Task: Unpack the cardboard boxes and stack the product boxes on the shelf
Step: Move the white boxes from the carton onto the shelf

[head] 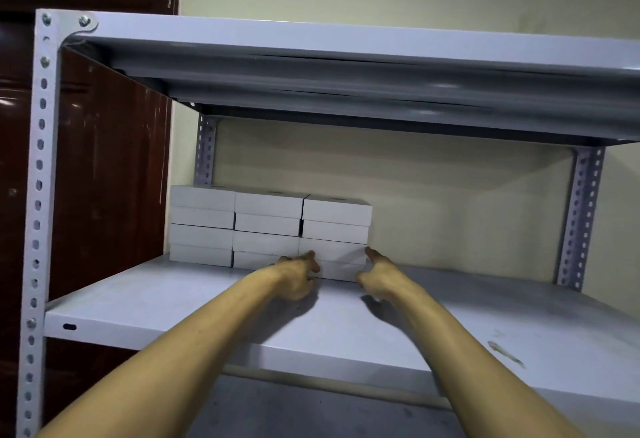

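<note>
White product boxes stand on the grey metal shelf [485, 316] in three columns against the back left, each several high. The left column [202, 226] and the middle column [266, 226] stand untouched. My left hand [298, 276] presses the left front corner of the lower boxes in the right column [334, 229]. On that column's right side my right hand [379, 276] lies against the same lower boxes, finger and thumb spread over their edge. The bottom box is partly hidden by both hands.
The shelf above [346, 67] hangs low over the boxes. Perforated uprights stand at the front left [38, 195] and back right [581, 216]. A dark brown door [104, 160] is left of the rack. The shelf surface right of the boxes is bare.
</note>
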